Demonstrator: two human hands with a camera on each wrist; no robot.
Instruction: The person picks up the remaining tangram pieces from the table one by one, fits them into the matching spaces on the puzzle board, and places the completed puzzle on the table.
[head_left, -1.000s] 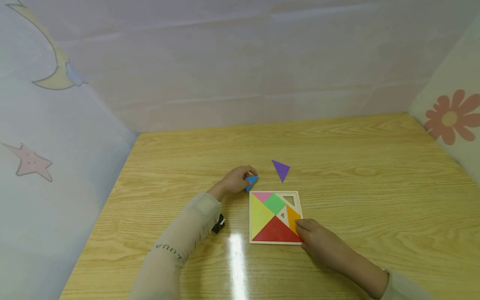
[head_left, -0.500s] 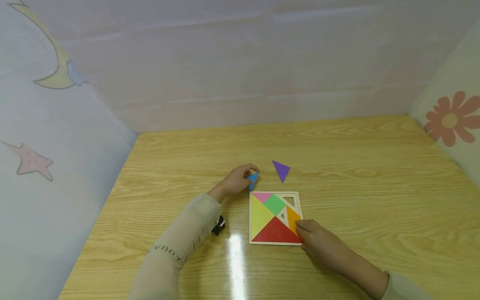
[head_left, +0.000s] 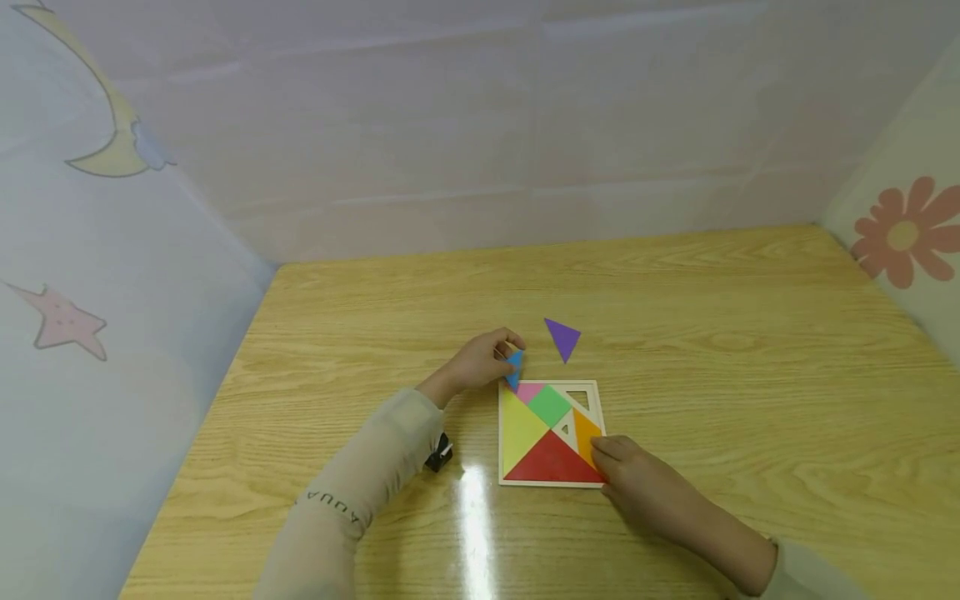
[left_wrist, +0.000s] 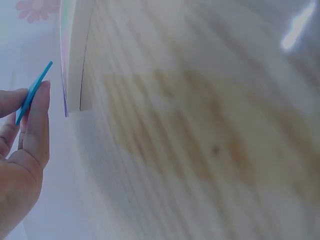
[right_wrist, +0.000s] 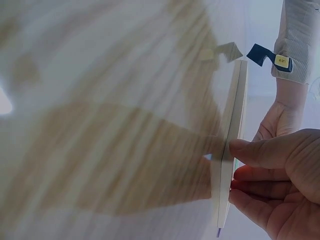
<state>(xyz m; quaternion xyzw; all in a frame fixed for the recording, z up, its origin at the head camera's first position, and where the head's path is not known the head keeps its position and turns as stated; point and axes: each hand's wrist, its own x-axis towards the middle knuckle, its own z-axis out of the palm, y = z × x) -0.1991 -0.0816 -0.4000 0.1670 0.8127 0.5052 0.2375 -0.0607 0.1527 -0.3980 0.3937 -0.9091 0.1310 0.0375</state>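
Note:
My left hand (head_left: pixel 478 362) pinches a blue triangle tangram piece (head_left: pixel 515 367) between thumb and fingers, tilted up at the far left corner of the tangram tray (head_left: pixel 501 442). In the left wrist view the blue piece (left_wrist: pixel 36 91) shows almost edge-on. The tray holds yellow (head_left: pixel 521 433), red (head_left: pixel 552 462), pink (head_left: pixel 528 392), green (head_left: pixel 550 407) and orange (head_left: pixel 587 435) pieces; cut-out holes show in two bare spots. My right hand (head_left: pixel 647 487) grips the tray's near right edge, fingertips by the orange piece. The right wrist view shows the thumb against the tray's side (right_wrist: pixel 227 130).
A purple triangle piece (head_left: pixel 564 340) lies flat on the wooden table (head_left: pixel 720 333) beyond the tray. A small black object (head_left: pixel 439 452) shows beside the left sleeve. Patterned walls (head_left: pixel 420 125) stand behind and to the sides.
My left hand has moved slightly right, bringing the blue triangle from beside the tray to over its far left corner and tipping it more upright. The right hand and tray stay put.

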